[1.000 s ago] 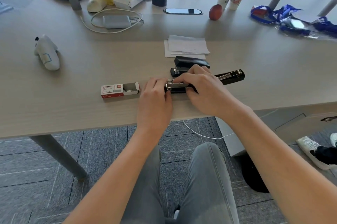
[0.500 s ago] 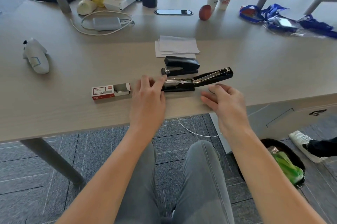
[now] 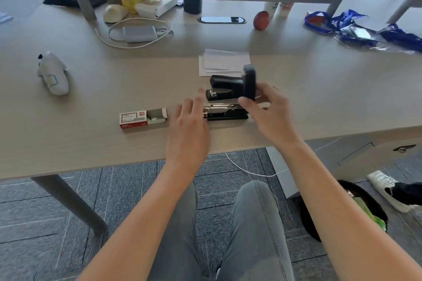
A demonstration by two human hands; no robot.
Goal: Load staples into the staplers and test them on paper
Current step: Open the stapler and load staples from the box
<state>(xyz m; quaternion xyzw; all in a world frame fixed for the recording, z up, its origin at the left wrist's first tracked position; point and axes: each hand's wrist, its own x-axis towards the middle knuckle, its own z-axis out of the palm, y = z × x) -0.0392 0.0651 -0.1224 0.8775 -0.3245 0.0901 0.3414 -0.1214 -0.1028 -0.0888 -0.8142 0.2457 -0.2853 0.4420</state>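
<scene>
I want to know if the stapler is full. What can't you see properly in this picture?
Head view only:
- Staples in the open stapler: rail too small and shiny to tell.
- Its lid: blurred, partly behind the right hand.
- Its front end: covered by the left hand.
- Staple box print: too small.

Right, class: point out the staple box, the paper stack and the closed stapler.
staple box (image 3: 133, 118), head view, red printed lid.
paper stack (image 3: 225, 61), head view, top sheet.
closed stapler (image 3: 225, 85), head view, black top cover.
</scene>
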